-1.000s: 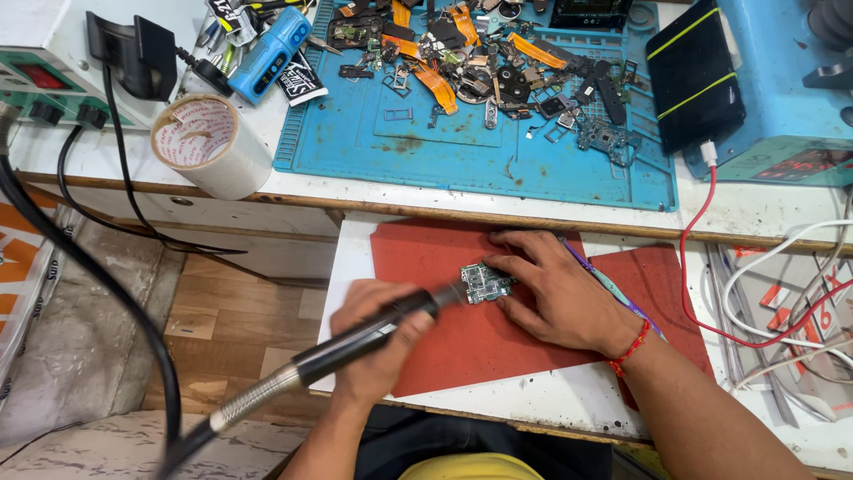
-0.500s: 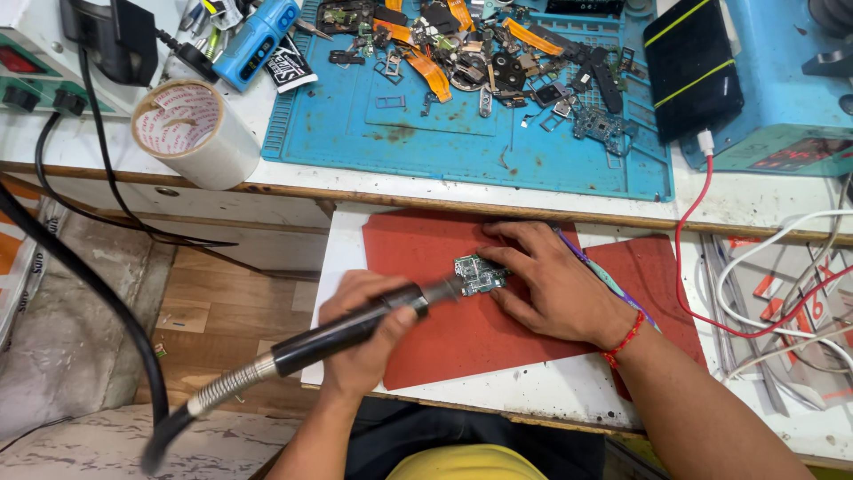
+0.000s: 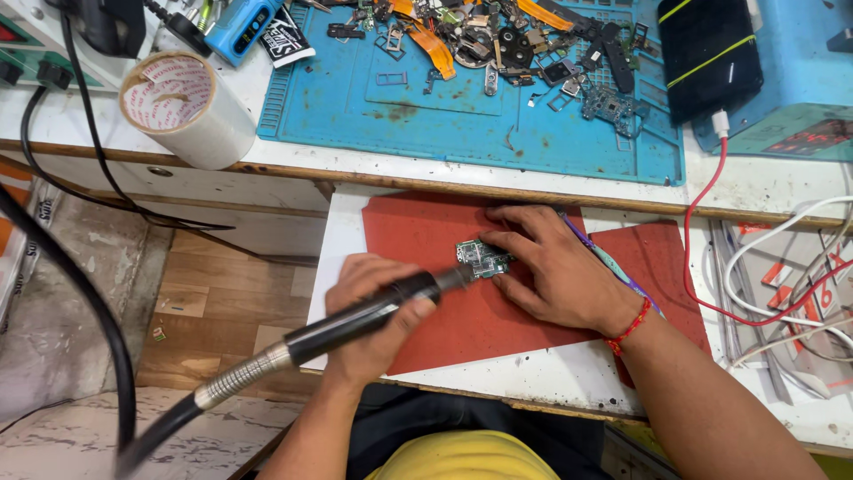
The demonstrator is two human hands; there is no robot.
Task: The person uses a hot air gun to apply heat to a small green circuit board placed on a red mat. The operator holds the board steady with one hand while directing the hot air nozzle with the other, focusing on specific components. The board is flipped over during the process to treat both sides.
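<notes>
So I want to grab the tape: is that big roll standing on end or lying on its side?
Lying on its side: the tape roll rests on its curved face on the white bench, its open core facing sideways.

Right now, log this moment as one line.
left hand: grips black handheld tool, tip at small green circuit board | right hand: pins board | surface: red mat

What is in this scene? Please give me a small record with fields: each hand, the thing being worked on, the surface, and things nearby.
left hand: left hand grips a black rotary tool, tip at the circuit board
right hand: right hand presses on the circuit board
surface: red mat
hose: flexible hose runs from the tool toward the lower left
behind: blue mat with small loose parts; tape roll to its left
</notes>
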